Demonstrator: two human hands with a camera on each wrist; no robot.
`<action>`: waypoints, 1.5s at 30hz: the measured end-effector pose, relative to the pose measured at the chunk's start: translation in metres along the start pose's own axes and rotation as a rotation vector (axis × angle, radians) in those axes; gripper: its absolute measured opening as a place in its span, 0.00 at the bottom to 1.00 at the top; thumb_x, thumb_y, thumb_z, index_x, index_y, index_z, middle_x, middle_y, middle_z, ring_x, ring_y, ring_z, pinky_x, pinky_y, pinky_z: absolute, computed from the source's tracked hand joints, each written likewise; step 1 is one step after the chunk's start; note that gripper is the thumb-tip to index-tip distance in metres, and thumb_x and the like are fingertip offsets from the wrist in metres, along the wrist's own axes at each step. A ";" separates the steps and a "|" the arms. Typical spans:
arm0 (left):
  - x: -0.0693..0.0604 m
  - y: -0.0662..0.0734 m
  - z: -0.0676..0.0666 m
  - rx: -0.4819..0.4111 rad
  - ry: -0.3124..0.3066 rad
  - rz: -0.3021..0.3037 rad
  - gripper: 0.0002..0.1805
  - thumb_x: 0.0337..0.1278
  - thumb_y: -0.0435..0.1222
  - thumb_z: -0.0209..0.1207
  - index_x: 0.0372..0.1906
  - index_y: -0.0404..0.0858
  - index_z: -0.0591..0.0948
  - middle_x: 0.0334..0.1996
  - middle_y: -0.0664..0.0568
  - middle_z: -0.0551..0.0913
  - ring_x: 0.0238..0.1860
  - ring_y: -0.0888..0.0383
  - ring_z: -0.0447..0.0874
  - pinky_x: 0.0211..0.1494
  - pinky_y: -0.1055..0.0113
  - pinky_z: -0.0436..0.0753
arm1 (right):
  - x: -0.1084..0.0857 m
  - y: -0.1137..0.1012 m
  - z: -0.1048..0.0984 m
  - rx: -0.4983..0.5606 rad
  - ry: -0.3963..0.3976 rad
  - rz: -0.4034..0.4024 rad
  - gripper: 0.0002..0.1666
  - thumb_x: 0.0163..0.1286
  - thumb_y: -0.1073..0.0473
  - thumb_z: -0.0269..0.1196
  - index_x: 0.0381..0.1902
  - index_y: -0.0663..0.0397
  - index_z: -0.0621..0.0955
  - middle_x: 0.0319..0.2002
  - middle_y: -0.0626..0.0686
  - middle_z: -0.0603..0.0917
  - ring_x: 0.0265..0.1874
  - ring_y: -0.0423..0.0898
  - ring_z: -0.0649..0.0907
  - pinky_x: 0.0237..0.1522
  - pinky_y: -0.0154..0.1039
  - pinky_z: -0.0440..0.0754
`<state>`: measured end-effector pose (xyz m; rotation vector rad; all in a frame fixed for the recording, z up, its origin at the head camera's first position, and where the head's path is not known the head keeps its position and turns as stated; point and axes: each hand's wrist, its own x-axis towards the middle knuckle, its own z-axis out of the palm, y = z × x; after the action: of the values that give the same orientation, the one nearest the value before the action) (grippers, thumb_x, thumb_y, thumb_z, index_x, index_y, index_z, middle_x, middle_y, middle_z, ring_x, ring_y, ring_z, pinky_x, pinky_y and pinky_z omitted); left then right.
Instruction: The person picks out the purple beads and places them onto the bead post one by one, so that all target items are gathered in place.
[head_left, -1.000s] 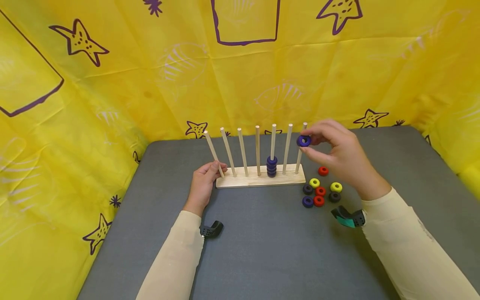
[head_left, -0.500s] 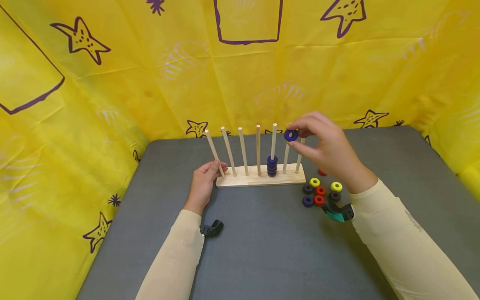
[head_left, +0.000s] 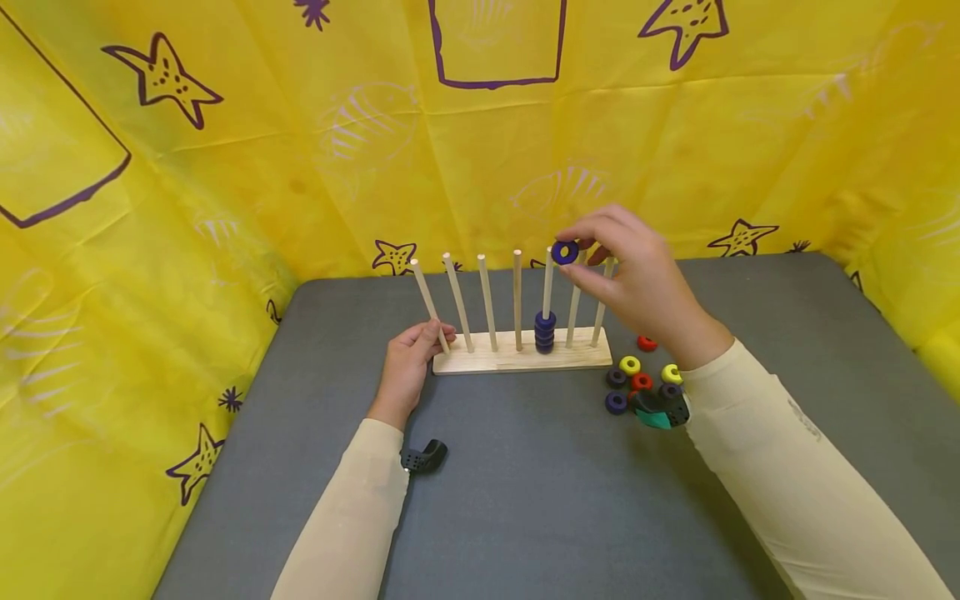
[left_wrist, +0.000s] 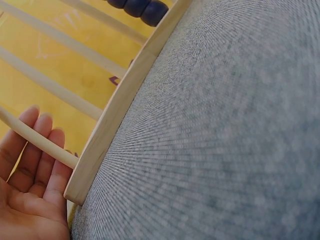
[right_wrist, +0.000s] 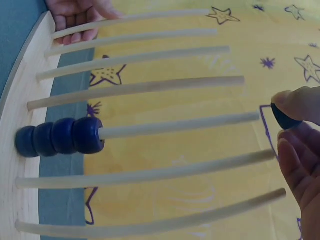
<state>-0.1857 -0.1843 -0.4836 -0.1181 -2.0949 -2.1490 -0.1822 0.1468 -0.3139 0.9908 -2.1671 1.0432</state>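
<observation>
A wooden stand (head_left: 491, 361) carries a row of several upright pegs, with a stack of blue rings (head_left: 544, 333) low on the fifth peg from the left. My right hand (head_left: 633, 267) pinches another blue ring (head_left: 556, 255) between thumb and fingers. In the right wrist view this held ring (right_wrist: 285, 117) is just beyond the tip of the stacked peg, apart from it. At the stand's left end, my left hand (head_left: 405, 367) holds the leftmost peg (left_wrist: 42, 142) near its foot, thumb on one side and fingers behind.
Right of the stand lie loose rings: red (head_left: 641, 381), yellow (head_left: 630, 365), blue (head_left: 617, 403) and dark ones (head_left: 616, 378). The right wrist camera (head_left: 660, 409) partly covers some. A yellow patterned cloth (head_left: 480, 167) hangs behind the grey table (head_left: 517, 483).
My right hand has carried the blue ring left and slightly up, from beside the rightmost peg to the top of the fifth. My left hand stays put.
</observation>
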 end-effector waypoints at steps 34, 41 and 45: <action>0.000 0.002 -0.001 0.009 0.003 -0.016 0.24 0.85 0.44 0.60 0.52 0.23 0.87 0.46 0.35 0.89 0.52 0.48 0.88 0.62 0.56 0.84 | 0.011 -0.005 0.019 -0.079 -0.044 0.188 0.17 0.72 0.71 0.74 0.57 0.64 0.88 0.50 0.57 0.86 0.46 0.51 0.83 0.40 0.49 0.83; -0.001 0.003 -0.001 0.011 0.002 -0.017 0.23 0.85 0.44 0.60 0.52 0.23 0.88 0.47 0.35 0.89 0.52 0.49 0.88 0.63 0.55 0.84 | 0.013 -0.008 0.019 -0.099 -0.069 0.237 0.17 0.74 0.69 0.73 0.59 0.64 0.87 0.50 0.57 0.85 0.47 0.53 0.84 0.42 0.48 0.84; -0.001 0.003 0.000 0.011 0.004 -0.018 0.21 0.86 0.41 0.59 0.52 0.23 0.87 0.47 0.35 0.89 0.52 0.49 0.88 0.62 0.55 0.84 | 0.012 -0.010 0.018 -0.109 -0.091 0.265 0.18 0.75 0.68 0.72 0.60 0.63 0.87 0.52 0.57 0.84 0.47 0.53 0.83 0.45 0.50 0.85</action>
<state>-0.1846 -0.1845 -0.4810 -0.0937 -2.1134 -2.1454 -0.1843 0.1235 -0.3109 0.7284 -2.4519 1.0006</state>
